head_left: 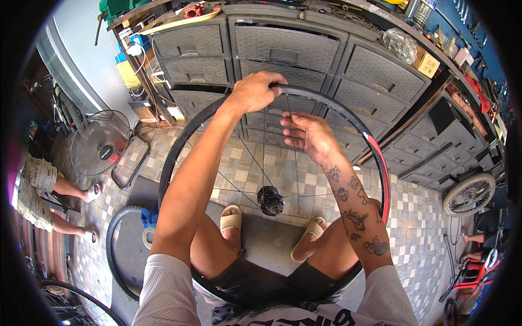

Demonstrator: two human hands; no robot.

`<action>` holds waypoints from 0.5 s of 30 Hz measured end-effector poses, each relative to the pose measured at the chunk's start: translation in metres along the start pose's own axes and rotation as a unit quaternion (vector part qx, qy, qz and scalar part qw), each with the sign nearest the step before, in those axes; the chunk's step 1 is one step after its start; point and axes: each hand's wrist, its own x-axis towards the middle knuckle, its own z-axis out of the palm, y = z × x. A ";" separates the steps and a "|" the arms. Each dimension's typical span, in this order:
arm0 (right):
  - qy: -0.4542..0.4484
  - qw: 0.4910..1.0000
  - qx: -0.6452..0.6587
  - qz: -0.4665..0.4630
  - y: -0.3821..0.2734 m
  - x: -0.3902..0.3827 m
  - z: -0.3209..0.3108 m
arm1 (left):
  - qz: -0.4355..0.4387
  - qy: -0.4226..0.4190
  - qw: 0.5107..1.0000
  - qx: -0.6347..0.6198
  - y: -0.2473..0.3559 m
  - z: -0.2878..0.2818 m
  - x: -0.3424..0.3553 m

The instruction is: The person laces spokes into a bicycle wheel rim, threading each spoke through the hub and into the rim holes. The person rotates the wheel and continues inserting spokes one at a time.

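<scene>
One round black bicycle rim with a glossy red stretch [341,110] on the go here. My guess: light for its size and stiff around the hoop, but with so few skinny metal spokes [264,146] in, the middle could be wobbly. Finish looks smooth, maybe a bit slippery. I'd grab the outer hoop and go easy on the spokes, they look bendy.

The left hand [255,91] does exactly that, fingers closed over the top edge. The right hand [309,133] is near a spoke, fingers half curled; can't tell whether it's pinching it.

Lookswise, it's mostly black, red on the right side, big gaps between spokes, and a chunky dark shiny cylindrical hub [270,201] inside the circle. The rim is right in front of the seated person, lower part down by the black fabric shorts [244,280], with the grey woven-pattern plastic drawers [283,46] beyond.
</scene>
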 end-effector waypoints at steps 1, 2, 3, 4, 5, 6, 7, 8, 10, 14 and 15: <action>-0.003 1.000 0.018 -0.002 0.001 0.002 0.000 | -0.004 -0.001 1.000 0.002 0.000 0.000 0.000; 0.004 1.000 0.023 -0.007 0.002 0.004 0.000 | -0.007 -0.001 1.000 0.004 0.000 -0.001 0.000; 0.011 0.999 0.027 -0.013 0.003 0.006 0.000 | -0.003 0.006 1.000 0.008 0.000 -0.001 0.000; 0.027 0.999 0.028 -0.019 0.004 0.008 0.000 | 0.002 0.013 1.000 0.011 0.001 -0.001 -0.001; 0.023 0.999 0.037 -0.026 0.004 0.009 0.001 | 0.001 0.016 1.000 0.016 0.001 -0.001 -0.001; 0.028 0.998 0.043 -0.032 0.005 0.010 0.002 | -0.002 0.019 1.000 0.017 0.002 -0.001 -0.001; 0.048 0.998 0.044 -0.028 0.006 0.010 0.003 | 0.000 0.021 1.000 0.013 0.002 -0.001 -0.001; 0.044 0.997 0.052 -0.025 0.005 0.009 0.004 | -0.003 0.019 1.000 0.009 0.002 0.000 -0.001; 0.030 0.998 0.049 -0.028 0.005 0.005 0.006 | 0.000 0.019 1.000 0.006 0.002 0.000 -0.001; 0.053 0.998 -0.025 -0.036 0.006 -0.002 0.010 | 0.006 0.033 0.999 0.021 -0.001 0.000 0.000; 0.063 0.997 -0.037 -0.026 0.007 -0.003 0.011 | 0.007 0.035 0.999 0.023 0.000 0.002 -0.002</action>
